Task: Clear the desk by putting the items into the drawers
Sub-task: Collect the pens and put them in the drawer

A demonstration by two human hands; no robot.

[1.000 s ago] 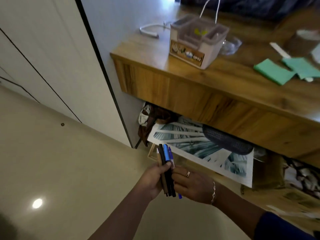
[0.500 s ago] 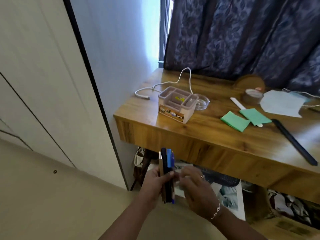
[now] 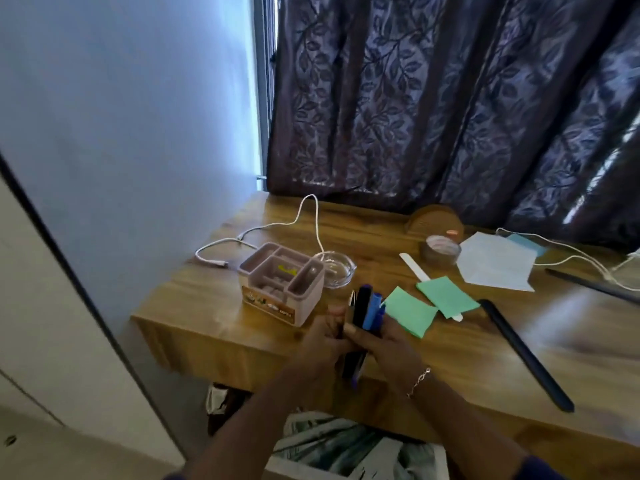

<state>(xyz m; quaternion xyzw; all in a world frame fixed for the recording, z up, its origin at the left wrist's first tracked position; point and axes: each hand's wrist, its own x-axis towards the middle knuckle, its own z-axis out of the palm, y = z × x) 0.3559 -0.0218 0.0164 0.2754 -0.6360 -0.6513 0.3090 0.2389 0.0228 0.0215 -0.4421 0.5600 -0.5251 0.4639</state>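
Pens (image 3: 366, 311) clamped upright between left hand (image 3: 320, 344) and right hand (image 3: 386, 344), over tabletop (image 3: 207, 317). Stowing step, apparently; next move requires finding a drawer, none visible.

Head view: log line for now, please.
left hand: holds bundle of black and blue pens | right hand: holds same bundle | wooden desk: green paper notes lying there

Bundle of pens (image 3: 364, 315), black and blue, upright, above wooden desk (image 3: 450, 341) front edge
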